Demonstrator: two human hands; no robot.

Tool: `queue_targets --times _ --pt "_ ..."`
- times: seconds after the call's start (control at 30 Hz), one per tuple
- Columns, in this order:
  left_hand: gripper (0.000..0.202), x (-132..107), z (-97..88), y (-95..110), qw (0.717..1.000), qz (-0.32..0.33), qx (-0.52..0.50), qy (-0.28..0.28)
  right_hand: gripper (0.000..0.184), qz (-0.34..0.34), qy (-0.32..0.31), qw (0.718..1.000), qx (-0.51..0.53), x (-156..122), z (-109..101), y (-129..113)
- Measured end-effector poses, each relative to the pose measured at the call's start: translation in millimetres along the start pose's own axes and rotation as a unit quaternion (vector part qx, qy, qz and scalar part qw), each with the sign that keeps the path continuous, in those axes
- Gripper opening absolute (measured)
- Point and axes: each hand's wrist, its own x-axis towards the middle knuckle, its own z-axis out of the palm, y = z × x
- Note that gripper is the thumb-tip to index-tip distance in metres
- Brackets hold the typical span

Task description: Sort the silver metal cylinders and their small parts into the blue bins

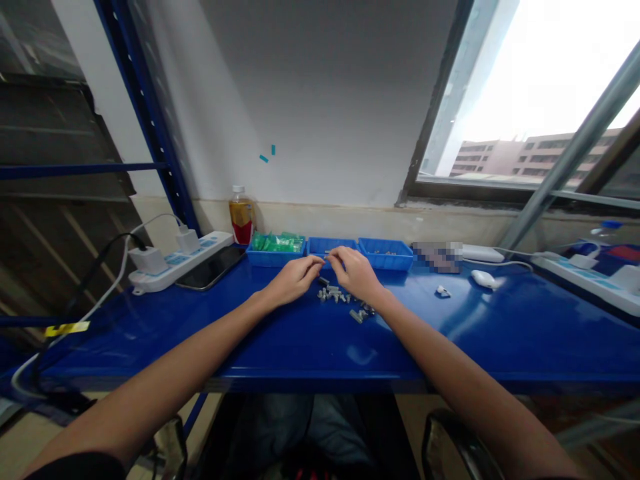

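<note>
My left hand (294, 279) is closed in a pinch above the blue table (295, 343). Facing it, my right hand (356, 272) has its fingers bent together too, their tips almost meeting the left ones. Something small and thin seems to be between the fingertips, too small to name. Below and between the hands lies a loose pile of small metal fasteners (334, 293), partly behind my right hand. Just past the fingers stands the middle blue bin (333, 244), its front partly covered by them.
A left blue bin (275, 259) holds green packets (280, 241); a right blue bin (385, 261) holds small parts. Behind stands a drink bottle (241, 217). Left are a phone (211, 269) and power strip (187, 257); right, an earbud case (483, 279), an earbud (443, 291) and another power strip (590, 277).
</note>
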Motion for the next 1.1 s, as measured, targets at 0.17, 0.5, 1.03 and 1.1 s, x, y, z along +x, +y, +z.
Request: queue_targets --times 0.17,0.5,1.03,1.1 --pt "0.033 -2.2 9.8 -17.0 0.992 0.040 0.074 -0.091 0.031 0.116 0.037 0.990 -0.071 0.7 -15.1 45.2" --pt "0.009 -4.5 3.9 -20.7 0.986 0.003 0.113 -0.126 0.040 0.360 0.047 0.910 -0.202 -9.6 -38.7 101.1" --pt "0.009 0.9 2.6 -5.0 0.999 -0.007 0.030 0.029 0.019 -0.019 -0.088 0.996 -0.006 -1.4 -3.2 5.7" --pt "0.009 0.7 3.0 -3.8 0.999 -0.005 0.022 0.031 0.015 -0.043 -0.100 0.994 -0.010 -3.3 2.0 -3.6"
